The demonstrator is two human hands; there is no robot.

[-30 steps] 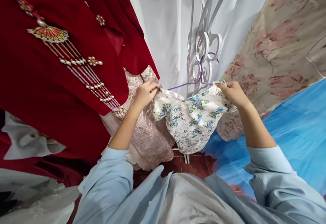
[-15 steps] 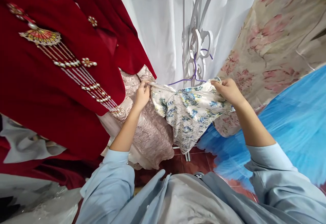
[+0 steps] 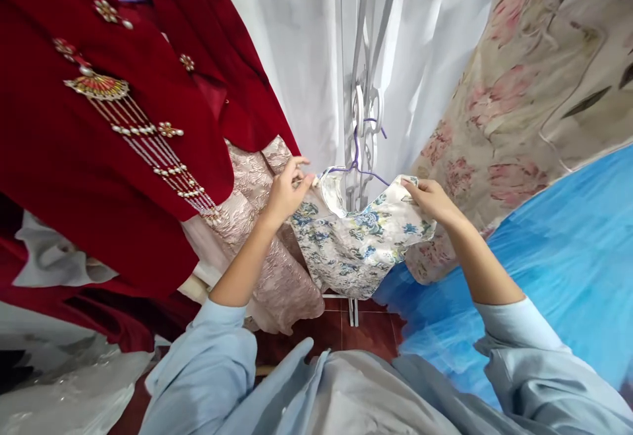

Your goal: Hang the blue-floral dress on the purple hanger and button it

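Note:
A white sleeveless top with blue flowers [image 3: 363, 244] hangs spread between my hands, its neckline dipping in the middle. At its left shoulder, my left hand [image 3: 287, 192] pinches the edge between thumb and fingertips, the other fingers raised. My right hand [image 3: 431, 200] is closed on the opposite shoulder. Behind the neckline is a purple hanger [image 3: 355, 162], its arms reaching toward both shoulders. The hanger's hook rises beside the white scrolled metal stand [image 3: 359, 109]. The hanger's ends are partly hidden by the cloth and my left hand.
A red velvet garment [image 3: 148, 224] with pearl ornaments hangs at left, beside a pink brocade dress [image 3: 277, 277]. At right are a floral-print cloth [image 3: 509, 105] and blue tulle [image 3: 494, 277]. White curtain [image 3: 297, 46] hangs behind; red tiles [image 3: 331, 329] show below.
The top's neckline has opened out and the hanger shows more behind it. My left hand has shifted to the shoulder edge with its fingers lifted; my right hand keeps its hold. The view has shifted slightly.

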